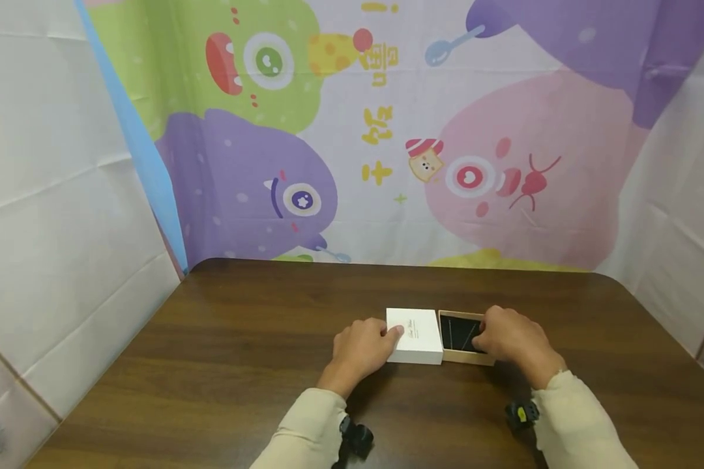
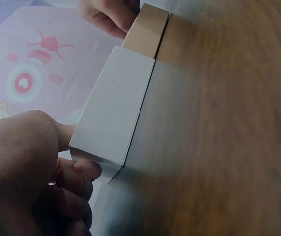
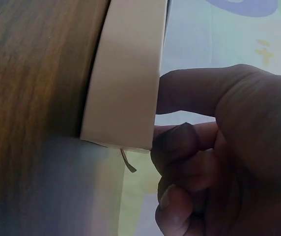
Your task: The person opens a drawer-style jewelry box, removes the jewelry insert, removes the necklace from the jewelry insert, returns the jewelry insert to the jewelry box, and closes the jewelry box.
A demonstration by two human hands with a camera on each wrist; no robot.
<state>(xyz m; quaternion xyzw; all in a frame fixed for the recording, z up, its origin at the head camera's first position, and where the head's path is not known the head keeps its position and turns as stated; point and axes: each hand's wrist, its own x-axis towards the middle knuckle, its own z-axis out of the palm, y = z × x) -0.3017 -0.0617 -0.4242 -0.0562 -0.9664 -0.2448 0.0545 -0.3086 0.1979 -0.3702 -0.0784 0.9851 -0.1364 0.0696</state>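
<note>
A drawer-style gift box lies on the table, its tan cardboard drawer slid partway out to the right of the white sleeve. Inside the drawer sits a black insert with thin slanting lines on it. My left hand grips the sleeve's left end, thumb on top and fingers curled at the end face. At the drawer's right end is my right hand, its thumb over the insert and its other fingers curled at the end wall. A small ribbon tab sticks out from that end.
The brown wooden table has rounded far corners. Behind it hangs a cartoon-printed cloth, and pale cloth covers the sides. Dark wrist cameras are strapped below both hands.
</note>
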